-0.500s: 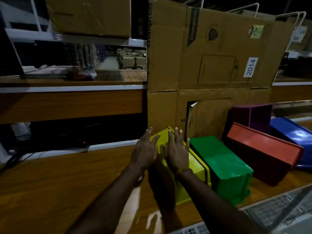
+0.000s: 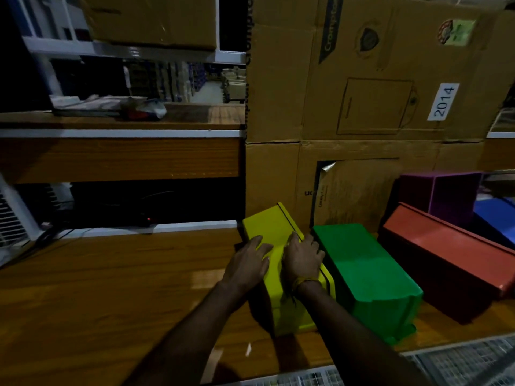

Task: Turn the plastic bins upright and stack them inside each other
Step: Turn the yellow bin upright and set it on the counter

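We rest both hands flat on the upturned yellow bin, left hand on its near left side and right hand by its black-edged right rim. Just beside it on the wooden table lies the green bin, also upside down. Beyond it sit red, purple and blue bins before stacked cardboard boxes.

Yellow bin, green bin

Readable print on the cardboard

A white label on the upper cardboard box reads "2014"; a dark diagonal band there reads "Crompton".
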`<action>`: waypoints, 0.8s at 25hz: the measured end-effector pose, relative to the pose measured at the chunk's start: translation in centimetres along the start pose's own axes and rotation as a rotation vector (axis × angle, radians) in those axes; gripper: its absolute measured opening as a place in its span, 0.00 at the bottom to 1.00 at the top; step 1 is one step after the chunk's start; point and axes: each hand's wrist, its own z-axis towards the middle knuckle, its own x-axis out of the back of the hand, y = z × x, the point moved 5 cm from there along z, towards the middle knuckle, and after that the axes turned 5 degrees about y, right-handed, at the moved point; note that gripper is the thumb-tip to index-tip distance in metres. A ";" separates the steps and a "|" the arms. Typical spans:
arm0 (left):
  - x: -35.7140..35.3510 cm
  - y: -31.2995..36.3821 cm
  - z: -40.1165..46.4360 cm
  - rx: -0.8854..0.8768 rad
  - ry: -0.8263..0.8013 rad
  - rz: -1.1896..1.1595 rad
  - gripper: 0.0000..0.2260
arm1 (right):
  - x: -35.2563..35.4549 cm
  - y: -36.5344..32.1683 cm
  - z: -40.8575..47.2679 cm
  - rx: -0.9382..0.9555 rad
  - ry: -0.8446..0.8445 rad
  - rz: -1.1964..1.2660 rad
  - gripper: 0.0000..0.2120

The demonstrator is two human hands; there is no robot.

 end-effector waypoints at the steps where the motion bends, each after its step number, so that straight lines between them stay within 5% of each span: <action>1: -0.1 -0.1 -0.2 0.018 0.008 -0.020 0.18 | 0.0 0.0 0.2 0.006 0.015 0.011 0.21; 6: -0.1 -1.5 -1.5 0.080 0.033 -0.031 0.19 | -0.1 -0.5 0.6 0.034 0.023 0.094 0.22; 11: 2.2 -4.0 -1.6 0.133 0.148 0.025 0.20 | 0.4 -2.8 -0.6 0.165 0.087 0.152 0.09; 20: 8.6 -13.9 -6.4 0.262 0.242 -0.019 0.23 | 0.5 -11.0 -3.4 0.407 -0.002 0.306 0.08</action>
